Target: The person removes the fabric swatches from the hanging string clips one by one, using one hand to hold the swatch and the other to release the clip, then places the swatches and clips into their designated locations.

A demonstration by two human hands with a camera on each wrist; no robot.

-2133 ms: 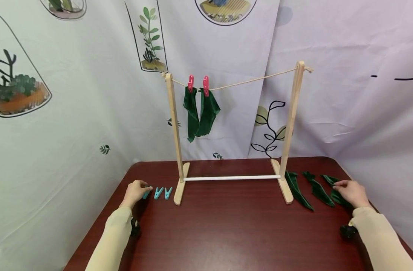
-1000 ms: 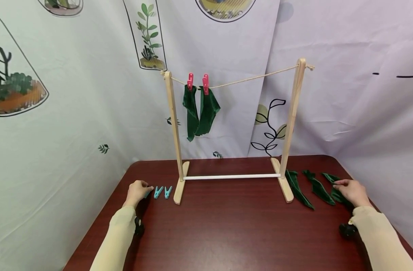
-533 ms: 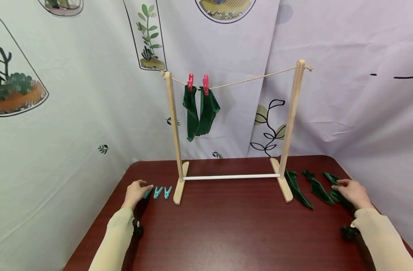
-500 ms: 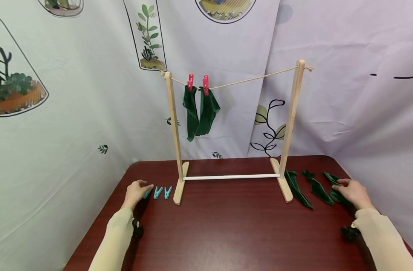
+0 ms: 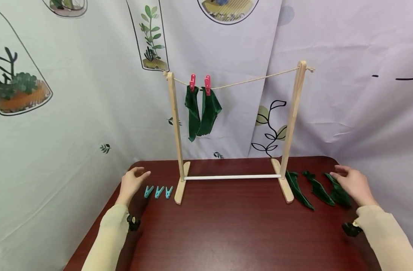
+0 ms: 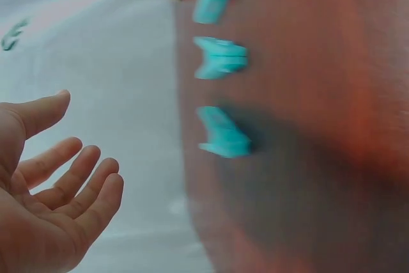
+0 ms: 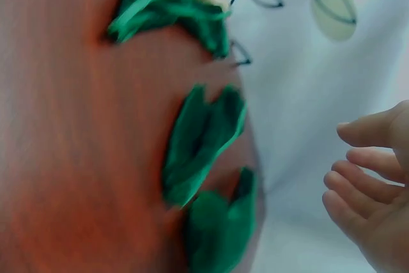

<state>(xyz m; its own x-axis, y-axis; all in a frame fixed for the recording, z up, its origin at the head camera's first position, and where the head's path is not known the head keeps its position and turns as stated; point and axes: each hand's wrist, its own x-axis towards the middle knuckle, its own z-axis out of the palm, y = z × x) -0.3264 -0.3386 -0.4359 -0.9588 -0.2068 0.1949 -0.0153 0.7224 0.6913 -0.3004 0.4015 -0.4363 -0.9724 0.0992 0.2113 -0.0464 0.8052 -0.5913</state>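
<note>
My left hand point(image 5: 131, 184) hovers above the table's left side, fingers loosely bent and holding nothing. Just right of it, three blue clothespins lie in a row; the nearest clothespin point(image 5: 148, 191) is also plain in the left wrist view, apart from the fingers. On the far right, my right hand point(image 5: 354, 184) is raised over a dark green cloth strip point(image 5: 339, 192), with thumb and fingers spread and nothing between them. Two more green strips lie to its left, a middle strip point(image 5: 318, 188) and a strip point(image 5: 297, 191) beside the stand's foot.
A wooden stand point(image 5: 295, 116) with a string line point(image 5: 254, 79) and a white crossbar point(image 5: 231, 177) stands at the table's back. Two green strips, one of them a wider strip point(image 5: 210, 113), hang there from red clothespins point(image 5: 208, 86). A printed curtain point(image 5: 91, 113) is behind.
Both hands have lifted. The left has let go of the leftmost blue clothespin and moved up and left; the right has come off the rightmost green cloth strip, which stays on the table.
</note>
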